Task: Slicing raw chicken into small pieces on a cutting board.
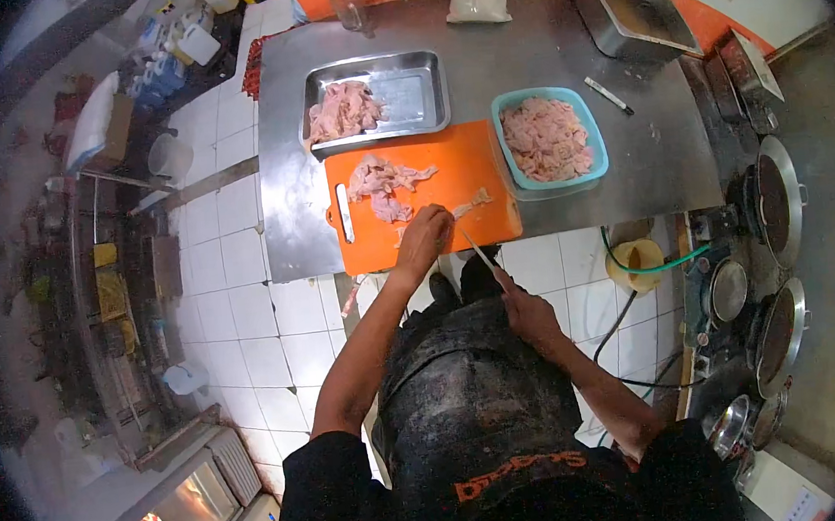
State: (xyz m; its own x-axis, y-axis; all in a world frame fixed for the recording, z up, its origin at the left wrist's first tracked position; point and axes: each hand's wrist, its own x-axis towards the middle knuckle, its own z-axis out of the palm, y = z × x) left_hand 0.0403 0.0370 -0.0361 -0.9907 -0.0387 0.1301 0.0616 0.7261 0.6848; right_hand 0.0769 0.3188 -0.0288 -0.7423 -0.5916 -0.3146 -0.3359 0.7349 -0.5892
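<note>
On the orange cutting board (pixel 412 201), my left hand (pixel 426 240) pins a raw meat strip (pixel 467 202); my right hand (pixel 528 315) grips the knife (pixel 482 254), so slicing needs the blade brought up beside my fingertips.

Pale raw meat strip (pixel 464 203) flat on orange cutting board (pixel 473 160); thin knife (pixel 480 251) angled just off its near edge.

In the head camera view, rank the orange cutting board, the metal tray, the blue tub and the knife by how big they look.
1. Orange cutting board
2. Metal tray, somewhat smaller
3. Blue tub
4. Knife, held in the right hand

The fisheye bends the picture, so first and second are close.
</note>
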